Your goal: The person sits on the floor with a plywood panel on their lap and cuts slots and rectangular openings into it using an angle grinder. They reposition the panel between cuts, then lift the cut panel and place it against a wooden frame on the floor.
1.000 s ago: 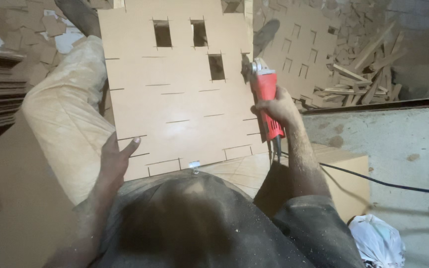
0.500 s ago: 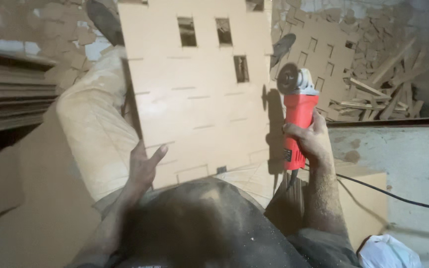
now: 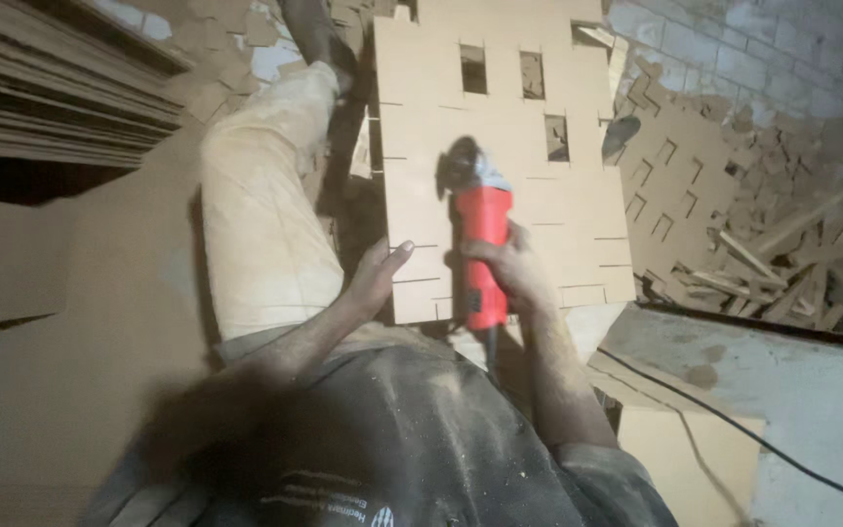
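The right hand [image 3: 507,275] is wrapped tight around a red grinder [image 3: 480,244], its disc held over the middle of the board [image 3: 500,127]. The left hand [image 3: 375,278] lies with fingers spread on the board's near left edge, beside the knee. The board already bears many slits and three square holes; other slits look unfinished. Since a second ago, the grinder has swung from beside the board's right edge to above its middle.
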Demonstrator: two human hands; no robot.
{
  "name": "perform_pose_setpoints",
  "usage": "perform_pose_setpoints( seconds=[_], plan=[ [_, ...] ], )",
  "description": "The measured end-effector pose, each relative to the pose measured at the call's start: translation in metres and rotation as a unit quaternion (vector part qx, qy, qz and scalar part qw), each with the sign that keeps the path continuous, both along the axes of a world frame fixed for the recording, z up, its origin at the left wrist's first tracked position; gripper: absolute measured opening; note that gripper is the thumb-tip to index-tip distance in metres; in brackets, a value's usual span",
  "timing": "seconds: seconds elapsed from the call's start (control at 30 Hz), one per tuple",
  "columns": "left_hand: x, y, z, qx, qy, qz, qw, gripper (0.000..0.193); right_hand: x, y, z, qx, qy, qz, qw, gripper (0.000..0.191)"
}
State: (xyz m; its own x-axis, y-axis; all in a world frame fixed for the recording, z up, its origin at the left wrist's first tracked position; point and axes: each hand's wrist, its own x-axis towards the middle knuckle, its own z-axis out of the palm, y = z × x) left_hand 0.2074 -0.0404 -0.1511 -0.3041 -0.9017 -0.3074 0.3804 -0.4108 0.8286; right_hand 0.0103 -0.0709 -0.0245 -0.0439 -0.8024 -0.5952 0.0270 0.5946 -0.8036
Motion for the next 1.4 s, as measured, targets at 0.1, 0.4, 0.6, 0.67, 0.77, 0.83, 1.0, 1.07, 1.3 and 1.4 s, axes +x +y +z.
perform_pose_setpoints(
  seconds=[0.1,0.4,0.6,0.67,0.77,0.83,1.0,1.07,1.3,1.4],
  plan=[
    [0.008,-0.005,0.001,-0.007,-0.023,0.001,1.0,0.038,0.038,-0.029,-0.001,-0.029,0.062,0.046,0.997,0.05],
    [0.038,-0.015,0.023,-0.062,-0.157,0.0,0.986,0.046,0.093,-0.088,-0.006,-0.072,0.073,0.072,0.992,0.047],
    [0.05,-0.02,0.035,-0.05,-0.136,-0.008,0.989,0.044,0.104,-0.094,-0.007,-0.04,0.198,0.091,0.975,0.05],
    [0.052,-0.018,0.038,-0.054,-0.143,-0.007,0.988,0.043,0.107,-0.093,-0.006,-0.062,0.226,0.112,0.966,0.052],
    [0.053,-0.019,0.039,-0.065,-0.144,-0.003,0.988,0.042,0.112,-0.093,-0.002,-0.049,0.19,0.092,0.976,0.057],
    [0.053,-0.019,0.04,-0.074,-0.134,-0.005,0.988,0.041,0.116,-0.093,0.004,-0.05,0.299,0.138,0.943,0.063],
    [0.057,-0.019,0.039,-0.076,-0.151,-0.014,0.986,0.04,0.125,-0.096,0.014,-0.013,0.372,0.171,0.912,0.064],
    [0.057,-0.02,0.037,-0.079,-0.177,-0.014,0.981,0.039,0.124,-0.095,0.016,-0.044,0.339,0.182,0.922,0.045],
    [0.055,-0.017,0.028,-0.087,-0.158,-0.013,0.984,0.042,0.121,-0.093,0.012,-0.058,0.232,0.167,0.957,0.032],
    [0.054,-0.015,0.024,-0.104,-0.121,-0.001,0.987,0.044,0.12,-0.085,0.014,-0.052,0.265,0.18,0.946,0.032]
  ],
)
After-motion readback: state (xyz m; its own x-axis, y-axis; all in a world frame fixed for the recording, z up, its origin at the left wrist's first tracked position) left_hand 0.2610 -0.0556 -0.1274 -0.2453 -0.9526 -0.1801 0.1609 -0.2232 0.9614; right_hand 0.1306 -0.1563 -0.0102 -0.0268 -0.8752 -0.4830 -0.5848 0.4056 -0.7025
